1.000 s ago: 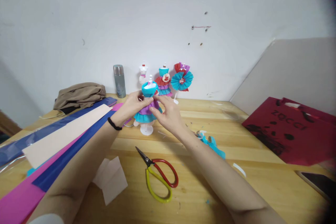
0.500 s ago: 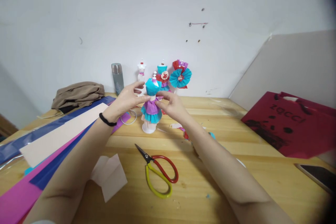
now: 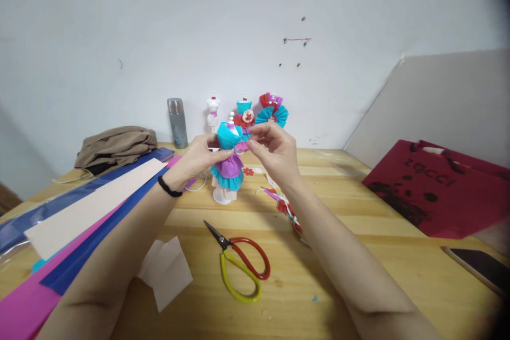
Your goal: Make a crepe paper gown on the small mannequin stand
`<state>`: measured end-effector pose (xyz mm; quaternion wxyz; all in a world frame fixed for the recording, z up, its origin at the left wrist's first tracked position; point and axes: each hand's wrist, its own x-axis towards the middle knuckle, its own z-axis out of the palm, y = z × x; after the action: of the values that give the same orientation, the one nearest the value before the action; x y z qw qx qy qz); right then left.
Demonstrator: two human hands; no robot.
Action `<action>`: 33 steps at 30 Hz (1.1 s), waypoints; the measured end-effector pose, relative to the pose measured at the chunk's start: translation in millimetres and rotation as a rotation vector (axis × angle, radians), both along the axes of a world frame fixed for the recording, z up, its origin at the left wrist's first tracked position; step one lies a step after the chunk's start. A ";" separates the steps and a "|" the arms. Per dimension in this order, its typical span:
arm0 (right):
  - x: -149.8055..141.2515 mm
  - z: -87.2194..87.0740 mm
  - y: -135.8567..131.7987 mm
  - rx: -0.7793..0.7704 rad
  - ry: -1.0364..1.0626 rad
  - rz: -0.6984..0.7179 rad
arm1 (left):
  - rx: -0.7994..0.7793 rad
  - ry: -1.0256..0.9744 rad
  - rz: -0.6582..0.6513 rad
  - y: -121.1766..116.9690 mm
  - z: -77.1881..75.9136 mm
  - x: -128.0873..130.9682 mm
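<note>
In the head view, the miniature dress form (image 3: 229, 162) stands upright behind the scissors (image 3: 233, 257); left of it, the left hand (image 3: 203, 154), partly curled, holds its waist, while the right hand (image 3: 274, 149) hovers right, thumb and fingertips nearly together

The left hand (image 3: 199, 156) holds a dressed mannequin (image 3: 229, 164) at its waist; the right hand (image 3: 274, 151) is beside it. Scissors (image 3: 239, 265) lie near the surface's (image 3: 346, 292) front edge.
</note>
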<state>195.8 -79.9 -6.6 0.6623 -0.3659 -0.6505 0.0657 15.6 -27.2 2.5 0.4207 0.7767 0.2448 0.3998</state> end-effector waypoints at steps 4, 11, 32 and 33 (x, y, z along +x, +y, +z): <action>-5.8 3.5 -7.3 0.041 -0.112 -0.012 | 0.030 0.000 -0.008 -2.2 1.1 2.8; -10.3 6.5 -12.0 0.083 -0.169 -0.081 | 0.078 0.038 0.040 -7.7 1.8 6.5; -5.2 7.3 -5.9 -0.065 0.096 0.042 | 0.072 0.048 0.092 -6.8 2.1 5.1; -5.5 6.4 -5.5 -0.058 0.087 0.024 | 0.074 0.046 0.100 -7.1 2.1 5.4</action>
<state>190.3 -85.4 -0.2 0.6783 -0.3740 -0.6231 0.1083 21.0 -34.3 4.6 0.3655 0.7875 0.2778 0.4111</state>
